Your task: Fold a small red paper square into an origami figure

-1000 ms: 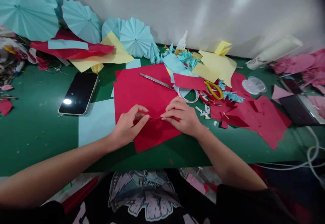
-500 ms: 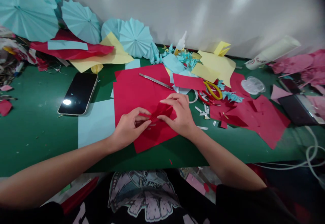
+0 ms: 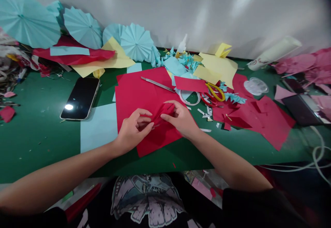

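A small piece of folded red paper (image 3: 165, 112) is held between my two hands, just above larger red sheets. My right hand (image 3: 183, 119) pinches its right end, thumb in front and fingers behind. At the paper's lower left end, my left hand (image 3: 134, 128) has its fingers curled and its thumb tip against the edge. Beneath both hands lie the red sheets (image 3: 131, 100). On them, above my hands, rests a slim metal craft knife (image 3: 157, 84). The folds nearest my left fingertips are partly hidden.
A phone (image 3: 80, 98) and a light blue sheet (image 3: 98, 128) lie left. To the right are a tape roll (image 3: 190, 102), yellow-handled scissors (image 3: 216, 91) and red scraps (image 3: 271, 117). Pleated blue paper fans (image 3: 137, 41) and a glue bottle (image 3: 181, 45) stand by the wall.
The folded red paper has turned so that more of its face shows at my right fingers. My right hand has shifted slightly down. The view has tilted a little.
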A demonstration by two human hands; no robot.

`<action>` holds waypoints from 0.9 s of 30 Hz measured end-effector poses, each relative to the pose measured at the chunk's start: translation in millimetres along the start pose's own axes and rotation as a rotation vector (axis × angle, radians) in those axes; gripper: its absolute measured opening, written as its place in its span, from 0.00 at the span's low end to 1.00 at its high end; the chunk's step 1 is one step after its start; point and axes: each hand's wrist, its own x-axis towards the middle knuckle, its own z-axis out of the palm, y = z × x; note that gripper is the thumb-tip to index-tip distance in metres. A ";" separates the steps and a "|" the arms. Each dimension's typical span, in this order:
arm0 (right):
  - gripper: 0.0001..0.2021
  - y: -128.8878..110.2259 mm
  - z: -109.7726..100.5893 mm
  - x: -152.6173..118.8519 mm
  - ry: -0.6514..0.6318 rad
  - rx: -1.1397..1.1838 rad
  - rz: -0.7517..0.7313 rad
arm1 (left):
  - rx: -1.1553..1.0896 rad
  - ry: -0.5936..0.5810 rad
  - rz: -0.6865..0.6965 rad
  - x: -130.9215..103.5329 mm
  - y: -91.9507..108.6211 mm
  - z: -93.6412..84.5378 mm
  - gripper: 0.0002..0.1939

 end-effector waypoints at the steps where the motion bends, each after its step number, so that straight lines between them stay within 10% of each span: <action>1: 0.18 0.0 0.5 0.6 0.005 -0.008 -0.008 | 0.011 -0.011 0.003 0.3 -0.5 0.1 0.11; 11: 0.07 2.8 -0.5 8.3 0.008 -0.140 -0.124 | 0.072 -0.026 0.031 12.1 1.4 4.7 0.08; 18: 0.14 5.1 2.6 12.9 0.467 -0.601 -0.482 | 0.176 0.088 -0.007 30.8 6.4 5.3 0.07; 27: 0.08 -7.5 14.0 4.2 0.180 -0.352 -0.246 | 0.417 0.088 0.287 27.3 -2.7 8.8 0.09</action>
